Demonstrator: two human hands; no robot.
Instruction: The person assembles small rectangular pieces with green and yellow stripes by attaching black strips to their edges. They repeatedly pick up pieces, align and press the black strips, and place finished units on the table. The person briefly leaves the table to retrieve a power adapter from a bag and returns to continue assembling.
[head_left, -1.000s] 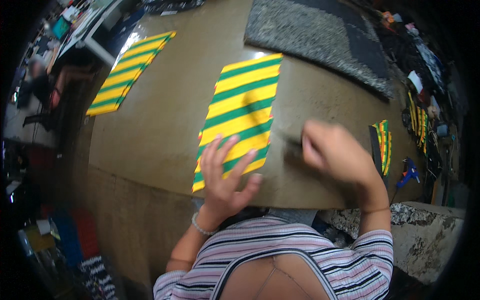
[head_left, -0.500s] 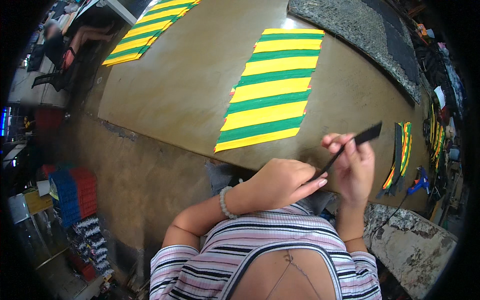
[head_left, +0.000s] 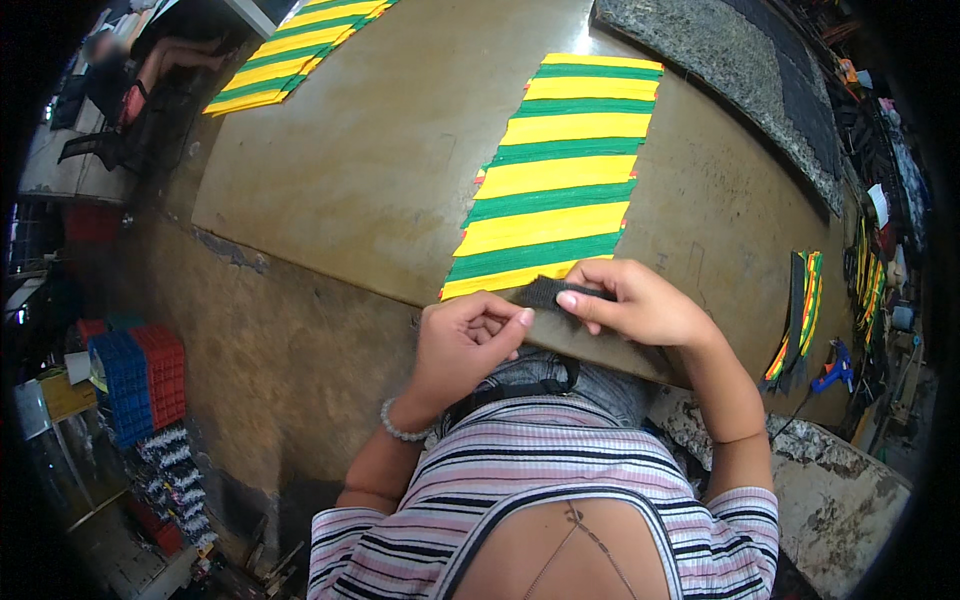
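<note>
My right hand (head_left: 640, 303) pinches a short black ribbed fabric strip (head_left: 543, 292) between thumb and fingers, at the near edge of the table. The strip's free end points left, close to my left hand (head_left: 462, 342). The left fingers are curled in with the thumb pressed toward them; what they hold, if anything, is too small to make out. Just beyond both hands lie yellow and green striped strips (head_left: 565, 177), laid side by side in a slanted panel with bits of red at its edges.
A second striped pile (head_left: 300, 55) lies at the far left of the brown table (head_left: 330, 200). To the right are black and striped strips (head_left: 795, 315) and a blue glue gun (head_left: 835, 370). A grey textured slab (head_left: 720, 90) sits far right. Another person (head_left: 120, 75) sits at far left.
The black strip has come left and down from its raised slant, now in my right hand only as far as shows. My left hand has moved left, away from it.
</note>
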